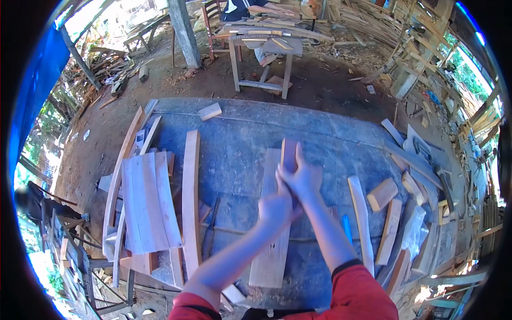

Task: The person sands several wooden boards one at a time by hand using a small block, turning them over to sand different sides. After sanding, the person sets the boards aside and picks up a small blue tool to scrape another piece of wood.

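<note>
A long, narrow reddish-brown wooden block points away from me over a pale wooden board. My right hand is wrapped around the middle of the block, its thumb lying along one side. Closer to me, my left hand is closed around the block's near end. The board lies lengthwise on the worn blue-grey table, partly covered by my hands and forearms. Whether the block touches the board cannot be made out, since my hands hide its underside.
To the left lie a slatted wooden panel and a long curved piece. A small block sits near the far edge. Wooden offcuts and a plastic bag lie right. Beyond, a person is at another bench.
</note>
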Demonstrator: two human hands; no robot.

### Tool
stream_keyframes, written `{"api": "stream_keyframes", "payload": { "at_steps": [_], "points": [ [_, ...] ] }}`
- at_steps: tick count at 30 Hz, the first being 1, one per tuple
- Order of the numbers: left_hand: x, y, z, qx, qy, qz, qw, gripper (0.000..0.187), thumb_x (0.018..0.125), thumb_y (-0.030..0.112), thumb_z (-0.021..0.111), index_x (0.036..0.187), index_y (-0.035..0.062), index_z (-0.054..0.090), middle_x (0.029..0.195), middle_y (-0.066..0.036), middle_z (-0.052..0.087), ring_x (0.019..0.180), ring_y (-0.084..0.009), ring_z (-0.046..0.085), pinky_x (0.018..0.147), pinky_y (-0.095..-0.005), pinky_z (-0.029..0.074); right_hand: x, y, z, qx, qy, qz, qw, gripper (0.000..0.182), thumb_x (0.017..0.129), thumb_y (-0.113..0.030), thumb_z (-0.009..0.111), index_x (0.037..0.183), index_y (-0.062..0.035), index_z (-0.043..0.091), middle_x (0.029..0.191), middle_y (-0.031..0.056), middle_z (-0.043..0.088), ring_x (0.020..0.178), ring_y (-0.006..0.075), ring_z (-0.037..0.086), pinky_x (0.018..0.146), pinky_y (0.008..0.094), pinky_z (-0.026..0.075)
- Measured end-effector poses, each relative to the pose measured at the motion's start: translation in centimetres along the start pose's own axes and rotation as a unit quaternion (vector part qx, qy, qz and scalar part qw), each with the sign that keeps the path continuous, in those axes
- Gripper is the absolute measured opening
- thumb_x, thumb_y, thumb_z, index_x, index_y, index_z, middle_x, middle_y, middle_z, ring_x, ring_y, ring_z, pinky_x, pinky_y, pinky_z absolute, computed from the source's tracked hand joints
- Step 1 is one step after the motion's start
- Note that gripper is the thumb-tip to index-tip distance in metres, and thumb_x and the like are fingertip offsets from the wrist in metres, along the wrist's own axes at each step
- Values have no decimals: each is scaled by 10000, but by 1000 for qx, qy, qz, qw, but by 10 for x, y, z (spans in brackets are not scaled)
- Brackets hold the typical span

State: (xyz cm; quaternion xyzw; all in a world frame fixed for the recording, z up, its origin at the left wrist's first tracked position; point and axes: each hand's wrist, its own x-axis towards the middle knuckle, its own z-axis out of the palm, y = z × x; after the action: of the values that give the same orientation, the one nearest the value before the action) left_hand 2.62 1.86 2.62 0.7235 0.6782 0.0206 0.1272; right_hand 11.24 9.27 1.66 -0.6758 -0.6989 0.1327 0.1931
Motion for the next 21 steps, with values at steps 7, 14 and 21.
{"api": "stream_keyframes", "payload": {
  "at_steps": [7,14,21],
  "points": [
    [-250,0,106,-14,-109,-24,994,1177,619,675,597,1310,-166,148,435,2,506,342,-132,513,312,-281,387,-269,19,42,-57,-5,-88,995,806,674,-521,616,1294,-46,417,533,93,577,433,233,540,614,376,343],
    [-281,-12,129,2,-92,36,995,1189,614,678,594,1311,-170,136,426,23,494,320,-112,488,293,-276,369,-304,21,44,-45,13,-61,997,785,691,-524,600,1278,-30,433,471,87,541,373,224,499,566,361,317],
    [-129,-11,95,-1,-67,26,997,1216,583,711,572,1299,-179,154,477,-5,539,365,-143,531,345,-278,412,-158,35,61,-57,19,-22,998,791,696,-546,577,1319,-93,398,511,110,569,428,249,550,610,390,355]
  ]
}}
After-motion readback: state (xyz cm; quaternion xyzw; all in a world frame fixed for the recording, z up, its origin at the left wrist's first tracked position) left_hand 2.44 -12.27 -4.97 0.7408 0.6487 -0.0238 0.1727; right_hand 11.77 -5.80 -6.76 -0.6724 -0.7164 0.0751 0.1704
